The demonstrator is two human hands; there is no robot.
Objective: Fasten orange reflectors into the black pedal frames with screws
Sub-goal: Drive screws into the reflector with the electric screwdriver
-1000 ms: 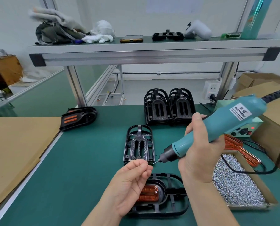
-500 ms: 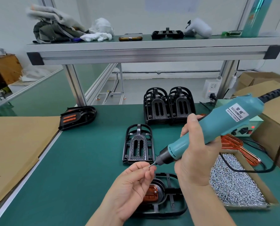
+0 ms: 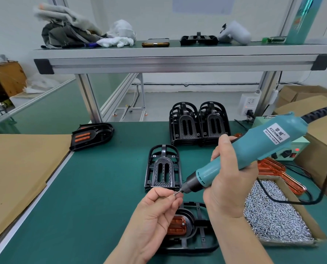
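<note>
My left grip (image 3: 155, 212) comes up from the bottom edge, fingers curled, with thumb and forefinger pinching a small screw (image 3: 175, 194). My right grip (image 3: 229, 180) is just beside it, to the right and a little higher. It wraps a driver (image 3: 254, 149) held at a slant, thumb laid up across its front. The driver's tip meets the screw. Both forearms are bare and reach in from below.
</note>
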